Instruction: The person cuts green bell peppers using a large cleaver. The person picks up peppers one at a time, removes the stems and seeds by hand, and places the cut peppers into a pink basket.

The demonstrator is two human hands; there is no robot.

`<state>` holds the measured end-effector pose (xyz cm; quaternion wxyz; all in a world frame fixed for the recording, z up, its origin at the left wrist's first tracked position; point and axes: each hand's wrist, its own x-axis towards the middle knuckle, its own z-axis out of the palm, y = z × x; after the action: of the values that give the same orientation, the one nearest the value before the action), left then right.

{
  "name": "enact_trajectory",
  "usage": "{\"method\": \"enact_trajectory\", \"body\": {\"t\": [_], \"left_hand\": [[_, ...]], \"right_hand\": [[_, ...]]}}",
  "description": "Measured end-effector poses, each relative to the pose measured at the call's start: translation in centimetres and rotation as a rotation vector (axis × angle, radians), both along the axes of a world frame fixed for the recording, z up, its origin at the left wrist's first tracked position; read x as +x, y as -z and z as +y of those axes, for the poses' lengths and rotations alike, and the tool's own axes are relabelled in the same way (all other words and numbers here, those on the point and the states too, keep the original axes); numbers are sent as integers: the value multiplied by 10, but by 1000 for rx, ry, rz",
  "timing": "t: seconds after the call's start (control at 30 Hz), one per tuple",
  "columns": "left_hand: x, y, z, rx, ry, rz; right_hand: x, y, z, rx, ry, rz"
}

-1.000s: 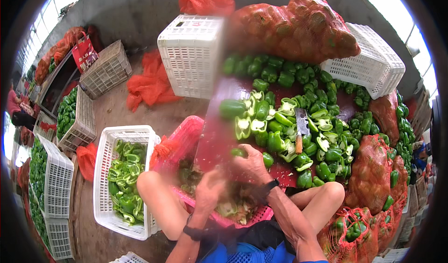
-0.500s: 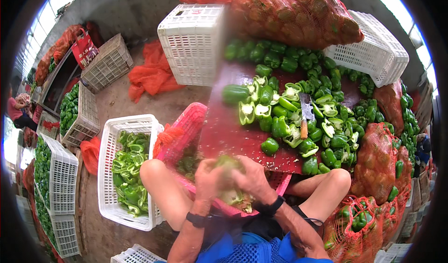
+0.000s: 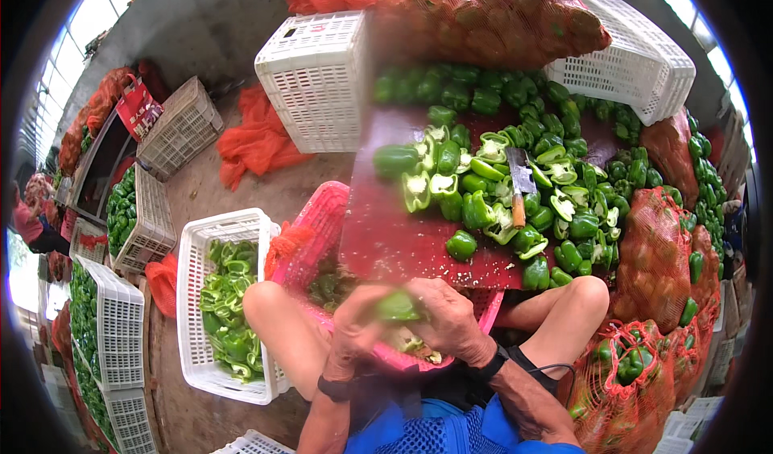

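Observation:
A green bell pepper [image 3: 398,306], partly smeared by motion, is between my two hands, low in front of the red board. My left hand [image 3: 354,329] is closed around its left side, with the fingers blurred. On the other side my right hand [image 3: 451,319] has its fingers curled onto the pepper. Under both hands is a pink basket [image 3: 320,204] with pepper scraps [image 3: 411,343] in it. Cut pepper halves [image 3: 416,190] and whole peppers lie on the red board [image 3: 386,236]. Among them rests a knife [image 3: 521,182] with a wooden handle.
At my left stands a white crate [image 3: 189,309] of pepper pieces. Farther off are an upended white crate [image 3: 314,91] and orange netting [image 3: 258,144]. Mesh sacks [image 3: 644,273] of peppers crowd the right side; another large sack [image 3: 491,23] lies beyond the board.
My hands have come slightly lower with the pepper, which now shows more plainly between them. The whole view has shifted a little. The knife remains among the peppers.

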<state>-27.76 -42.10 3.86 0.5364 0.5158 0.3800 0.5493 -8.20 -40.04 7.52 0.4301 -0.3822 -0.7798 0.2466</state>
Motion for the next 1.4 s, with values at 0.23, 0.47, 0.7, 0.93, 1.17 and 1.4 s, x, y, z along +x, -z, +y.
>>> {"method": "enact_trajectory", "body": {"t": [0.23, 0.47, 0.7, 0.93, 1.17, 1.4], "left_hand": [[14, -24, -3, 450, -142, 341], [23, -20, -2, 468, -214, 359], [12, 28, -8, -221, -275, 140], [15, 45, -3, -530, -238, 111], [30, 61, -5, -572, -111, 507], [2, 114, 7, -414, -413, 375]], "right_hand": [[7, -3, -6, -20, 7, 116], [7, 13, -8, -6, 47, 117], [2, 24, -6, -175, 168, 113], [3, 37, -3, -155, 90, -121], [24, 82, -8, -772, 13, -79], [40, 99, 2, -550, 110, 78]]}}
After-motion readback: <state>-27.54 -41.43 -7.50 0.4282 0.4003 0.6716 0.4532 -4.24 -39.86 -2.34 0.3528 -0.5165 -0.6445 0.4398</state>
